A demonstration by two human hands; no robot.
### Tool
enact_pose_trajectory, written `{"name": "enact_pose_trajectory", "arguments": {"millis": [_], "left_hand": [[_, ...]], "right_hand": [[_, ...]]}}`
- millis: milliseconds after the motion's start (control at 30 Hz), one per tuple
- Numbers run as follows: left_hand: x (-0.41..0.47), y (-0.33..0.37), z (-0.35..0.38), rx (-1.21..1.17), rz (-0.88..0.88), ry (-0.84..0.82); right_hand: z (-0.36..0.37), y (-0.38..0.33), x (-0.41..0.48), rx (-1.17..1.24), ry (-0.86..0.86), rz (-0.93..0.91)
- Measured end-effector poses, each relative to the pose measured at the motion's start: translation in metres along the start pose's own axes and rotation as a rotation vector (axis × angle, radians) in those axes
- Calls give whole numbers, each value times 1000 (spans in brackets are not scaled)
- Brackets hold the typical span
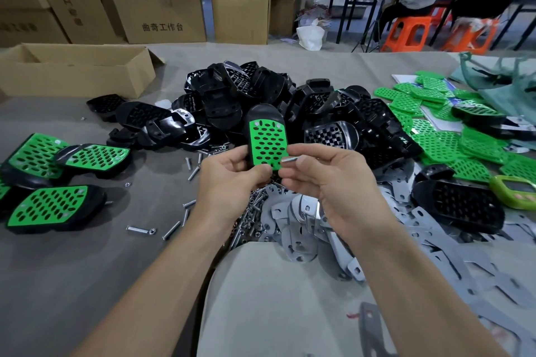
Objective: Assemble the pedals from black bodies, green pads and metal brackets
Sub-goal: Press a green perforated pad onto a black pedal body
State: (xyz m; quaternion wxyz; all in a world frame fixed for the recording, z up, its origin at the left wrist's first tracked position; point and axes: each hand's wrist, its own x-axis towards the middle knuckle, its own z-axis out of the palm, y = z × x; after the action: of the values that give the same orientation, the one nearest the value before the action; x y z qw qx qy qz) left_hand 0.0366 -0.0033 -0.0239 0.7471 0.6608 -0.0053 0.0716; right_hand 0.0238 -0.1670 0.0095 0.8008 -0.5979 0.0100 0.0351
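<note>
My left hand grips a pedal, a black body with a perforated green pad on its face, held upright at the centre. My right hand pinches a small metal bolt at the pad's lower right corner. Behind lies a heap of black bodies. Loose green pads spread out to the right. Grey metal brackets pile up below my hands, beside a mound of bolts and nuts.
Three finished pedals lie at the left. An open cardboard box stands at back left, stacked cartons behind it. Loose bolts scatter on the grey cloth. A green frame part lies at right. People sit at the far right.
</note>
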Motion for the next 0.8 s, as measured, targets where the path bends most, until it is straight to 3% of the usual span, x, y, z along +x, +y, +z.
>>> {"name": "enact_pose_trajectory", "arguments": {"millis": [200,400,667,800], "left_hand": [[-6,4,2,72,76,-65],[-9,6,3,91,113,-29],[-10,3,6,49,145,-3],[-11,4,6,-20,159,18]], "right_hand": [[2,2,0,-254,114,-161],[1,0,-1,-255,42,-107],[8,6,-1,-361,148,-264],[7,4,0,-307,31,-191]]}}
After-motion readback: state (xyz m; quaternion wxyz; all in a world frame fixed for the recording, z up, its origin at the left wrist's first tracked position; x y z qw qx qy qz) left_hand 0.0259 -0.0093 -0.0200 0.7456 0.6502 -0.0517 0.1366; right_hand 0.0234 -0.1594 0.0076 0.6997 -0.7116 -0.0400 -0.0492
